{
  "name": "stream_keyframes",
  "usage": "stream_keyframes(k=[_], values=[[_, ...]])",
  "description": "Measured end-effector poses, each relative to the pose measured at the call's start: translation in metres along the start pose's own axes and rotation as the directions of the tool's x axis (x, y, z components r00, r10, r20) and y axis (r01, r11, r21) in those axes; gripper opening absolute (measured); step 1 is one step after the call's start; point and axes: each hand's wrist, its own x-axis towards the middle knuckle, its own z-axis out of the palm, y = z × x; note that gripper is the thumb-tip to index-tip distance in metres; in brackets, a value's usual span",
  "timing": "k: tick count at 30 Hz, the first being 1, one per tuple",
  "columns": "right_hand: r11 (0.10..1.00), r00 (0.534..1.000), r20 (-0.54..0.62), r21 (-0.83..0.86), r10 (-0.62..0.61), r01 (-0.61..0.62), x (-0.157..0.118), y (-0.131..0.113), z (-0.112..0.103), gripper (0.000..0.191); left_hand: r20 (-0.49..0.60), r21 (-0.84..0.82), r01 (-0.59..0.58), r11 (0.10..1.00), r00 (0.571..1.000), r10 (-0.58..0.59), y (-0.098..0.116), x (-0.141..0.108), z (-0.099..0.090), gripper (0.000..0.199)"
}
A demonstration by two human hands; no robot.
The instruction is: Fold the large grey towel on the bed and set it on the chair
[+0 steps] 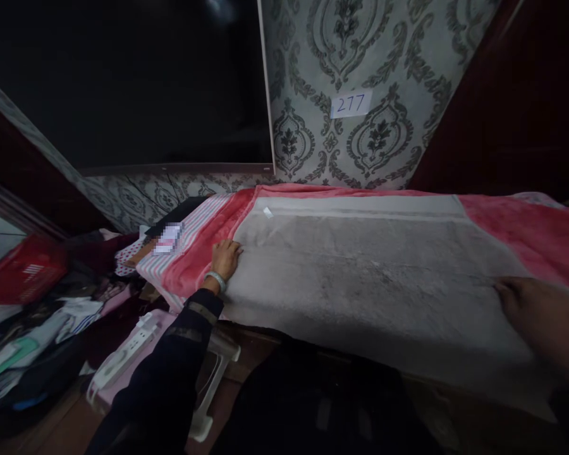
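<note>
A grey cloth (360,272) with a small white tag near its upper left lies spread over a pink-red blanket (189,268). At the cloth's left edge, my left hand (225,258), with a bracelet at the wrist, has its fingers closed on the fabric. My right hand (543,316) pinches the same cloth toward the right side. Between the hands the cloth is fairly flat with slight wrinkles, and its near part hangs over the front edge.
A striped sheet (208,218) shows under the blanket. Left are a power strip (128,354) on a pink stool, piled clothes (42,354) and a red bag (28,268). Behind are a dark screen (137,82) and a wall with a 277 label (351,103).
</note>
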Motion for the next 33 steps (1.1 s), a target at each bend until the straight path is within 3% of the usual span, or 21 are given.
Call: stream_keyframes(k=[6, 11, 20, 27, 33], values=[[0.993, 0.993, 0.034, 0.027, -0.117, 0.116, -0.002, 0.004, -0.012, 0.031, -0.008, 0.003, -0.037, 0.999, 0.999, 0.037, -0.005, 0.003, 0.001, 0.024], [0.993, 0.991, 0.066, 0.006, -0.115, 0.115, 0.000, 0.006, -0.022, 0.021, -0.027, 0.009, -0.038, 0.999, 0.999, 0.038, -0.007, 0.007, 0.002, 0.023], [0.997, 0.996, -0.060, 0.042, -0.059, 0.061, -0.006, -0.002, -0.027, 0.022, -0.281, -0.014, -0.004, 1.000, 0.960, 0.000, -0.005, 0.000, -0.012, 0.018], [0.997, 0.970, -0.234, 0.022, -0.065, 0.072, -0.024, 0.009, -0.055, 0.019, -0.402, 0.000, -0.006, 1.000, 0.916, 0.005, -0.006, -0.017, -0.046, 0.016], [0.994, 0.925, -0.379, -0.103, -0.008, -0.034, -0.055, 0.017, -0.102, 0.029, -0.539, 0.000, 0.015, 1.000, 0.843, -0.012, -0.004, -0.041, -0.103, 0.019]])
